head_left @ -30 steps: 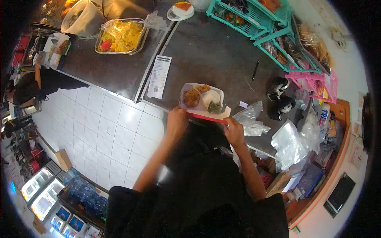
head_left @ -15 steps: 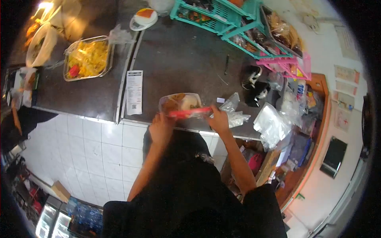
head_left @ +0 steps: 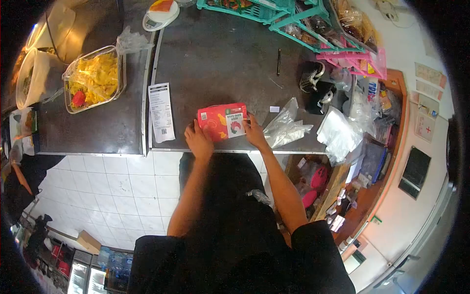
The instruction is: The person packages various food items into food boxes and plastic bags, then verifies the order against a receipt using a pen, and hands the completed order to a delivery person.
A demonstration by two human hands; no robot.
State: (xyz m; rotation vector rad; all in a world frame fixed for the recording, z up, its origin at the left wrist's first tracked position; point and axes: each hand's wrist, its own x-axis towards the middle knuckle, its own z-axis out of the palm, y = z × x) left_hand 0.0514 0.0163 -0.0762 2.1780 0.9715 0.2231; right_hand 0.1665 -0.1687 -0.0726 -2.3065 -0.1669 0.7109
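A red printed food box (head_left: 215,121) with a white label panel lies on the dark table near its front edge, its lid down over the contents. My left hand (head_left: 199,142) grips the box's front left corner, fingers against its side and top. On the other side, my right hand (head_left: 254,132) holds the right end, with fingertips at the edge of the lid. Left of the box lies a long printed receipt (head_left: 160,112). Clear plastic bags (head_left: 289,128) lie just right of my right hand.
A clear tray of yellow food (head_left: 95,81) stands on the left table, near a white kitchen scale (head_left: 160,17). A black pen (head_left: 278,62) lies farther back. Teal baskets (head_left: 293,27) and a pink basket (head_left: 357,63) line the back right. Another person's arm (head_left: 22,179) shows at far left.
The box showed food inside, with its red lid tilted between my hands; now the lid covers it. My hands have moved to the box's sides, and the view has shifted slightly.
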